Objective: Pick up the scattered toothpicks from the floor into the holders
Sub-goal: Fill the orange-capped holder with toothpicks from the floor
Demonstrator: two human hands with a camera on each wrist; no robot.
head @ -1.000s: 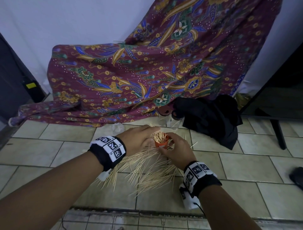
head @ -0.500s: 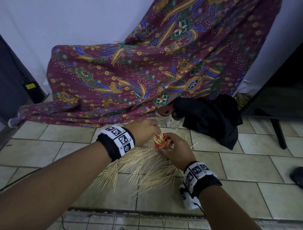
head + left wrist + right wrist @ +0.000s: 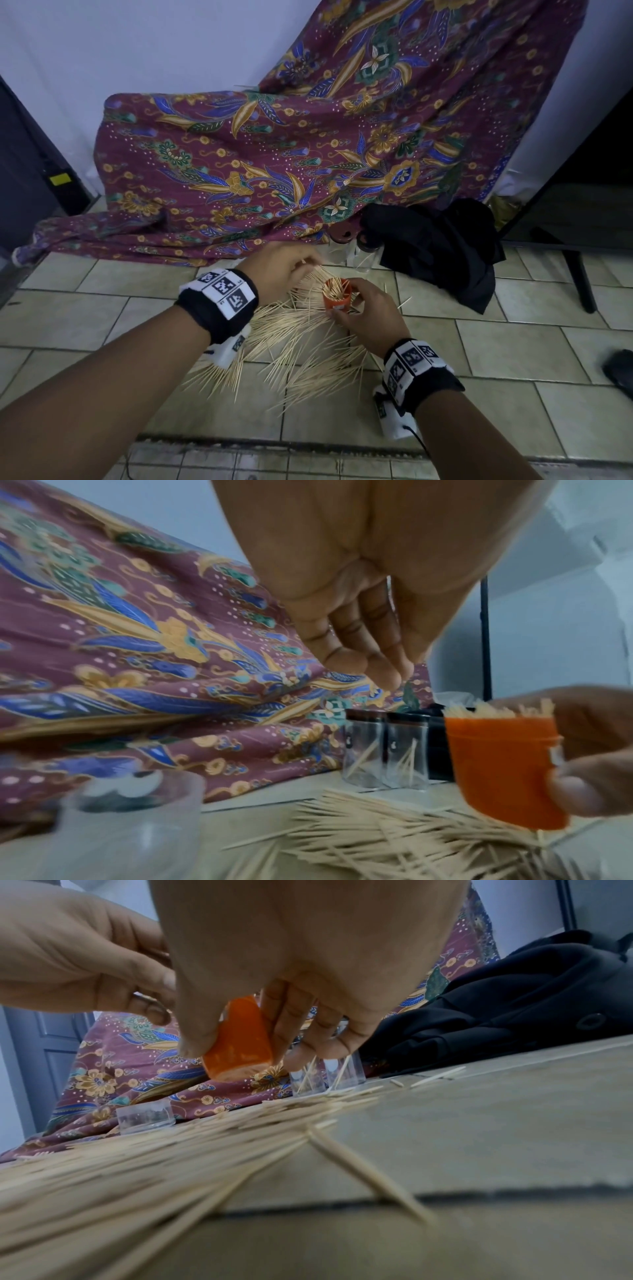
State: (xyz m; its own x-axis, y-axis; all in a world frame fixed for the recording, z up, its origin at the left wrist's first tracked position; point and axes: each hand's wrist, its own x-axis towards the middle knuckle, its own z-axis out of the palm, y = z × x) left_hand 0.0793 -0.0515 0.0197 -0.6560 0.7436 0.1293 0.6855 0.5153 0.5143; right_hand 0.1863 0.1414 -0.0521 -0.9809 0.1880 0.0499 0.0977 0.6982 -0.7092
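My right hand point(image 3: 346, 300) grips an orange holder point(image 3: 335, 294) full of upright toothpicks. It is held tilted, just off the floor point(image 3: 241, 1039). My left hand point(image 3: 310, 263) hovers at the holder's far left rim, its fingertips point(image 3: 383, 674) pinched on a few toothpicks that slant toward the opening. A wide fan of scattered toothpicks point(image 3: 301, 349) covers the tiles under both wrists. Two clear holders point(image 3: 387, 750) with dark lids stand behind, each with a few sticks inside.
A small clear cup point(image 3: 145, 1116) stands on the floor to the left of the pile. A patterned maroon cloth point(image 3: 274, 154) drapes behind, with a black garment point(image 3: 445, 246) to the right. A dark furniture leg point(image 3: 579, 281) is at far right.
My left hand rose from the pile and moved to the holder's rim with some toothpicks. My right hand kept hold of the orange holder, in nearly the same spot.
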